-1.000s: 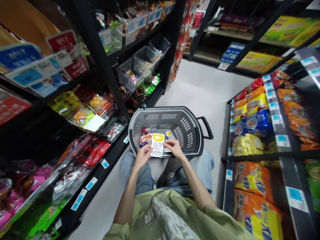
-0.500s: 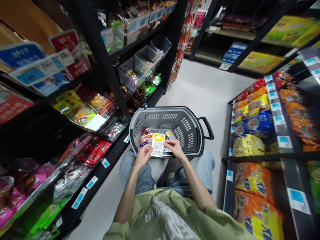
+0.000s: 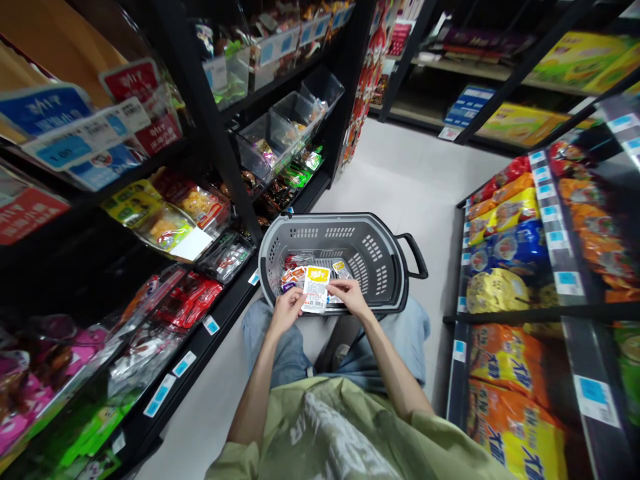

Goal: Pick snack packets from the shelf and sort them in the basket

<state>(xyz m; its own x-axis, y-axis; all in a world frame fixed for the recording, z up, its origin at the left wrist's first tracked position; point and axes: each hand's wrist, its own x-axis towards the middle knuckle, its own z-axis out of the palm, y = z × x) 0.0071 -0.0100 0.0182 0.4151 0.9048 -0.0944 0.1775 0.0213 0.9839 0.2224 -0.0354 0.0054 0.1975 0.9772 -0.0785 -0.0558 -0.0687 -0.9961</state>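
Between my hands is a small snack packet (image 3: pixel 316 292), white with a yellow top and printed text, held upright over the near side of the shopping basket. My left hand (image 3: pixel 289 310) pinches its lower left edge. On the upper right edge, the fingertips of my right hand (image 3: pixel 349 295) are closed. The grey shopping basket (image 3: pixel 390 293) with a black rim stands in front of my knees. Inside it lie several small packets (image 3: pixel 295 275), orange, purple and red, partly hidden behind the held one. Another white and yellow packet (image 3: pixel 340 268) lies to their right.
Dark shelves with bagged snacks (image 3: pixel 187 300) and clear plastic bins (image 3: pixel 280 133) run along my left. On the right, a rack holds instant noodle packs (image 3: pixel 515 400). Pale floor (image 3: pixel 415 173) stretches ahead to a far shelf with a blue box (image 3: pixel 469 105). The basket's black handle (image 3: pixel 415 257) sticks out rightward.
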